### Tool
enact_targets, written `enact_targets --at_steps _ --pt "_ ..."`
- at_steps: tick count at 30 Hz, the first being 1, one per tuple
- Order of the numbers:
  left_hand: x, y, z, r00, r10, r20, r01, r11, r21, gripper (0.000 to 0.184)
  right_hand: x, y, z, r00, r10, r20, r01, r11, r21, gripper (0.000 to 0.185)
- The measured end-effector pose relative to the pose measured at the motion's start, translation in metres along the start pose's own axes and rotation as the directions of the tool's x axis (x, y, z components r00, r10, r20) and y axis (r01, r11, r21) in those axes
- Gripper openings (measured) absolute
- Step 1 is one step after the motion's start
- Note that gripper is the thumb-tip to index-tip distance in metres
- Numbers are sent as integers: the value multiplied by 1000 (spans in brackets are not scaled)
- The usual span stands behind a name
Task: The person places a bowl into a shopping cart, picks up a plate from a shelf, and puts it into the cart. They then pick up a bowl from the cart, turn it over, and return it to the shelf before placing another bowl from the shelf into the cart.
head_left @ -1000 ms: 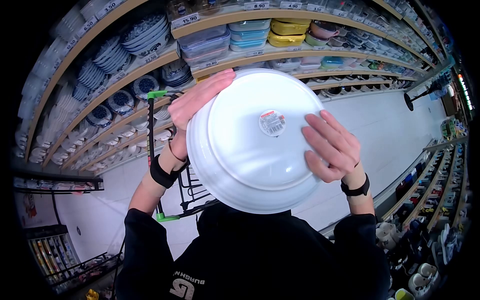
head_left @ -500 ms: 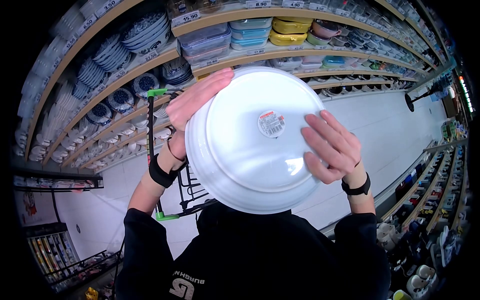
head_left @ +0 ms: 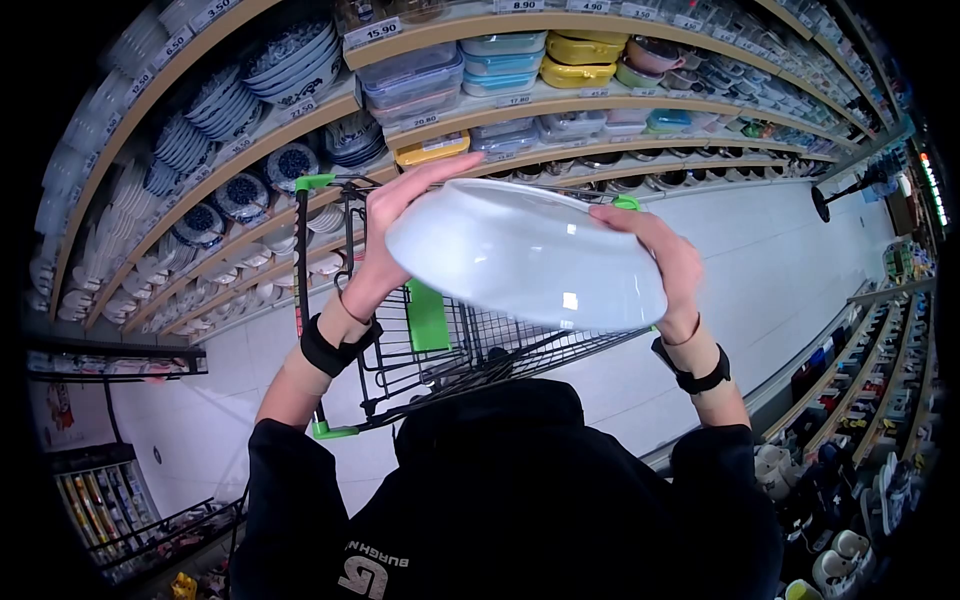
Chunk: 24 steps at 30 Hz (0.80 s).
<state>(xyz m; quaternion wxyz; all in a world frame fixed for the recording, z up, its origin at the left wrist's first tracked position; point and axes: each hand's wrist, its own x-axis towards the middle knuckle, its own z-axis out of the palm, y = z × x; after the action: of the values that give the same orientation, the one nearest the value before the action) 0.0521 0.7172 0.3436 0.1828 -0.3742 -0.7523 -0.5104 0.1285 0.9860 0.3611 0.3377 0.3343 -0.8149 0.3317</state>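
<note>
A large white bowl, round and glossy, is held tilted between my two hands over the cart. Its curved surface faces me, and no sticker shows on the visible side. My left hand grips the rim at the left, with the fingers stretched along the upper edge. At the opposite side my right hand closes round the rim, its fingertips on the top edge and part of the thumb hidden. Below the bowl stands a black wire shopping cart with green corner pieces and a green panel.
Shelves of blue-and-white bowls and plates curve along the left. Lidded plastic containers line the shelf ahead, with price tags on the edges. Shoes fill racks at the lower right. Pale floor runs between the shelves.
The white bowl has tipped from its flat base, with the barcode sticker, to a slanted side view. It sits lower on the right, and more of the cart shows beneath it.
</note>
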Motion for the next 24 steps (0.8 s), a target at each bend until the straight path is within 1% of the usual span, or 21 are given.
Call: enact_targets --at_steps 1,2,3,4,5,6,9,10,13,14,17,18,21,22,23,24 --pt "-2 7 6 993 -122 -3 121 988 -101 34 -6 2 5 994 102 -32 -101 994 42 34" --pt "-3 10 10 970 -241 6 238 951 -200 35 -15 12 15 981 160 -108 -159 987 15 35" --pt "-14 -4 15 960 -279 5 275 943 -186 34 -15 15 17 963 246 -114 -233 966 117 28" --pt "-19 -7 18 901 -432 31 423 863 -276 31 -16 16 18 916 399 -48 -383 902 197 25" --pt "-23 -7 20 819 -570 71 554 751 -358 30 -17 17 19 844 536 31 -524 809 265 22" --pt "-25 -9 24 831 -554 51 526 754 -394 32 -21 21 25 811 584 31 -557 757 342 22" --pt "-36 -19 30 757 -635 158 620 618 -483 30 -33 27 33 679 720 141 -707 590 388 24" --pt "-38 -18 33 719 -670 185 654 561 -507 29 -39 30 36 647 740 183 -746 565 354 28" --pt "-50 -28 40 627 -741 240 730 452 -513 29 -41 32 41 636 753 168 -739 532 413 32" --pt "-54 -29 44 601 -756 259 744 410 -527 29 -44 36 44 623 760 187 -741 496 452 34" --pt "-62 -35 49 527 -777 344 815 346 -465 34 -55 47 56 566 793 227 -787 438 434 33" --pt "-61 -34 50 509 -783 356 823 321 -469 34 -61 52 61 527 806 269 -796 359 487 31" --pt "-62 -29 53 441 -814 377 851 246 -464 33 -74 60 68 399 837 375 -847 181 499 30" --pt "-62 -29 55 409 -832 374 864 222 -452 32 -75 62 69 384 844 374 -865 187 465 30" --pt "-63 -29 55 376 -849 371 877 197 -439 32 -77 64 71 354 846 398 -871 143 470 30" --pt "-61 -26 54 379 -845 378 882 207 -423 33 -80 66 73 323 847 422 -875 98 474 30"
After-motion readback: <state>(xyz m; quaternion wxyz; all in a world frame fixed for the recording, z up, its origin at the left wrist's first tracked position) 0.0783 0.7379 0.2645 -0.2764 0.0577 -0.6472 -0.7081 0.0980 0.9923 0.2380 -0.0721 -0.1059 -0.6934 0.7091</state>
